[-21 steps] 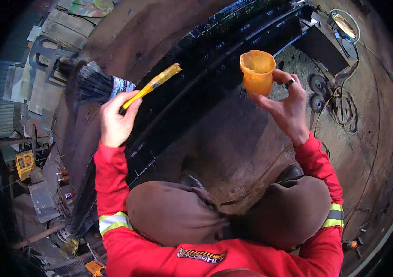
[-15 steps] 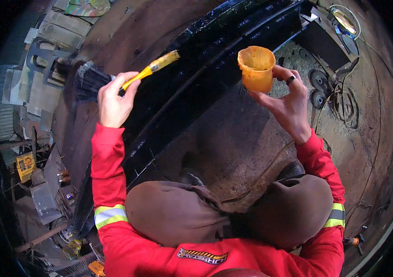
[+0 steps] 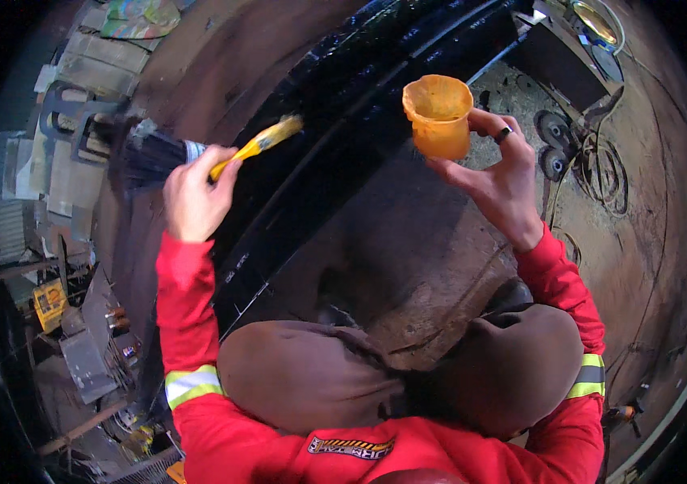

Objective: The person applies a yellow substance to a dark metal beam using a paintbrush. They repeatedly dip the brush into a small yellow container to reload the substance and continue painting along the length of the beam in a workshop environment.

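My left hand (image 3: 200, 192) is closed round the yellow handle of a paintbrush (image 3: 256, 148). The bristles point right and slightly up, above a long dark metal beam (image 3: 311, 181) with a glossy black surface. In my right hand (image 3: 498, 165) is an orange plastic cup (image 3: 440, 117), gripped from its right side between thumb and fingers. The cup stands nearly upright, its uneven rim smeared with orange; what lies at its bottom is hard to make out. Brush and cup are apart.
Coiled cable (image 3: 603, 179) and round black discs (image 3: 553, 145) lie on the right, below a dark metal box (image 3: 565, 68) and a round lamp (image 3: 595, 22). Metal plates (image 3: 101, 60), a yellow case (image 3: 50, 305) and scrap fill the left side.
My left hand and the paintbrush have dropped slightly down and left. The cup has shifted a little up and left with my right hand. The view has turned slightly.
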{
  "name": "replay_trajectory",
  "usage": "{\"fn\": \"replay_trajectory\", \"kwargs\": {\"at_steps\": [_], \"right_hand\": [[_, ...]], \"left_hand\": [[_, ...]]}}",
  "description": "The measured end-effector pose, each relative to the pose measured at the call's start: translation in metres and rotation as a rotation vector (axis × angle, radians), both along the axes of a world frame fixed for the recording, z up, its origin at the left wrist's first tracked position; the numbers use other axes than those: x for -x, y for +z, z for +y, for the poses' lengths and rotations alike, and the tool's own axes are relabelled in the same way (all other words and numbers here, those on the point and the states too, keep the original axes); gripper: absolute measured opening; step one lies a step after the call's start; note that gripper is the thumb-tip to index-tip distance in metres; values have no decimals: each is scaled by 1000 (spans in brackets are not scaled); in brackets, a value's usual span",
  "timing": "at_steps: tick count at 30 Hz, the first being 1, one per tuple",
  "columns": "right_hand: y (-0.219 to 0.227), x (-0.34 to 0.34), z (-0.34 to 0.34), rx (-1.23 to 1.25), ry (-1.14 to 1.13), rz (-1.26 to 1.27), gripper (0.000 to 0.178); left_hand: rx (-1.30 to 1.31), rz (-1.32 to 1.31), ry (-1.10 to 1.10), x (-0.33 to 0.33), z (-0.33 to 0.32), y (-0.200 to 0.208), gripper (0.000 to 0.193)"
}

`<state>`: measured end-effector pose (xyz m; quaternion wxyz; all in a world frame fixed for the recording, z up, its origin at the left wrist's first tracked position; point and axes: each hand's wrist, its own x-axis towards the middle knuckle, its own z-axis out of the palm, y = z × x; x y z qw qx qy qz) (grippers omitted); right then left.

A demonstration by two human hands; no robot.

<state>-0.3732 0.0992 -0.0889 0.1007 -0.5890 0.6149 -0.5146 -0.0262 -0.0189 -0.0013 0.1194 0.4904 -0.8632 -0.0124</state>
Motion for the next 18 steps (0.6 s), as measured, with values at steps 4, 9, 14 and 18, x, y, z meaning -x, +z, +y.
{"fn": "replay_trajectory", "kwargs": {"at_steps": [4, 9, 14, 18], "right_hand": [[-3, 4, 0, -19, -8, -17, 57], [-2, -1, -2, -2, 24, 3, 57], [-4, 6, 4, -15, -1, -11, 58], [-5, 0, -1, -37, 6, -34, 59]], "left_hand": [[61, 187, -97, 3, 0, 11, 15], [114, 170, -119, 13, -12, -6, 15], [22, -68, -29, 24, 2, -4, 14], [129, 71, -114, 18, -5, -5, 14]]}}
